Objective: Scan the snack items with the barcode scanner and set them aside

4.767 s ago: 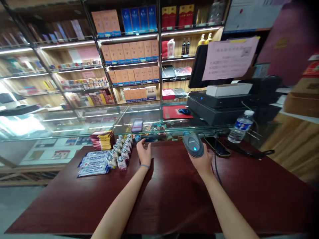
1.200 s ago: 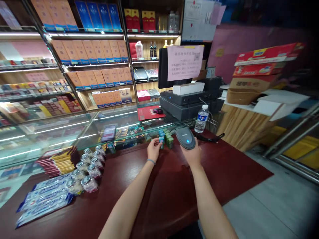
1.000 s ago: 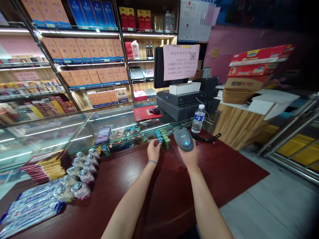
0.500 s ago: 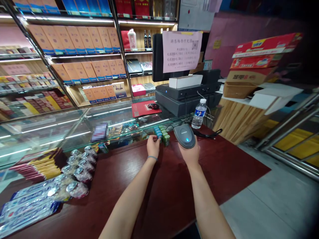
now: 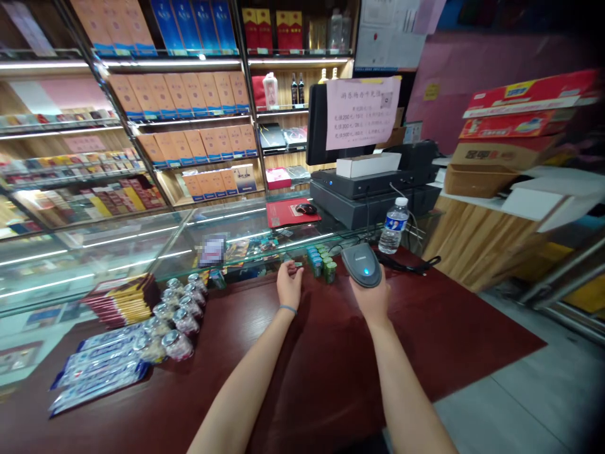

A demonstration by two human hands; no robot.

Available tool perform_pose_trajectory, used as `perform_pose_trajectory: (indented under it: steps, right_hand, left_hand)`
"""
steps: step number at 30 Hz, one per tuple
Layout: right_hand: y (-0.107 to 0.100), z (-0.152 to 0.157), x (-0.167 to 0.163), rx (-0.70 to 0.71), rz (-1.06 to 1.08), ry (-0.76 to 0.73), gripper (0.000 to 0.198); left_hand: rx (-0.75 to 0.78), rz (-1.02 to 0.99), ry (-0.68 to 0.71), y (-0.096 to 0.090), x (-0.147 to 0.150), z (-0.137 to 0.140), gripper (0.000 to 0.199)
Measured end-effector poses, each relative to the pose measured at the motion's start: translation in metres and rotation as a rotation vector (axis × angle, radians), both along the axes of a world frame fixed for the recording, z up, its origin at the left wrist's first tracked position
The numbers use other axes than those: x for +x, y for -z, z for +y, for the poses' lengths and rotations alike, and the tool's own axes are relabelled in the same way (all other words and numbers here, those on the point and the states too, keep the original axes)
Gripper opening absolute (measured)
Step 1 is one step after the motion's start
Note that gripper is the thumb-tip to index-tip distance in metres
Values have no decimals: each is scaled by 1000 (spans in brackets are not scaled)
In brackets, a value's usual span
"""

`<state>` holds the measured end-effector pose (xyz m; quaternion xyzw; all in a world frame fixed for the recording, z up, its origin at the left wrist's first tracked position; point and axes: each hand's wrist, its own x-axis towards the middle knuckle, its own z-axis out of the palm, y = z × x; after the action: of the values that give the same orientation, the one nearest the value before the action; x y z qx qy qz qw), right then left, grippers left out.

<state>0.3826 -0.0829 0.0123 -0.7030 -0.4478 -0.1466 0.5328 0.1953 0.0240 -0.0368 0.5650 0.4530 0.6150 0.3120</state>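
Observation:
My right hand (image 5: pixel 371 299) is wrapped round a grey barcode scanner (image 5: pixel 362 263) with a blue light glowing on top. Just left of the scanner, small blue canisters (image 5: pixel 316 260) and green-topped canisters (image 5: pixel 329 271) stand in two short rows at the counter's back edge. My left hand (image 5: pixel 289 285), a thin band at its wrist, hovers close to the left of these rows, apart from them. Its thumb and fingers look parted, with nothing visible between them. Both forearms reach over the dark red counter top (image 5: pixel 236 366).
On the left are lidded jars (image 5: pixel 177 343), blue-and-white packets (image 5: pixel 101 366) and stacked maroon-and-yellow packs (image 5: pixel 125 302). A water bottle (image 5: pixel 393 227) stands behind the scanner, beside a black strap (image 5: pixel 411 265). Farther back are a glass display case (image 5: pixel 174 246), mouse (image 5: pixel 306 209) and monitor (image 5: pixel 317 123).
My left hand has drawn away leftward from the canisters, which it was touching. The right hand keeps hold of the scanner. The camera view has turned slightly left.

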Motion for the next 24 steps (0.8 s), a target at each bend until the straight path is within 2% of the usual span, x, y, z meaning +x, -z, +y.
perform_pose_trajectory:
  steps: [3,6,10,13,17,24]
  right_hand:
    - [2,3,-7,52,13,-52,49]
    - [2,5,-20,61,-16,-112,43]
    - [-2,4,-43,111,-99,-187,35]
    - [-5,2,-62,118,-188,-250,33]
    - [-2,1,-84,102,-273,-313,36]
    - [13,1,-109,27,-355,-437,37]
  left_hand:
    - [31,15,-87,-6,-42,-7,29]
    - [44,28,-204,-6,-90,-11,31]
    - [77,45,-343,3,-152,-12,33]
    - [83,75,-420,13,-186,-13,34]
    - [46,62,-470,20,-207,-12,38]
    - [10,-11,-467,18,-212,-8,50]
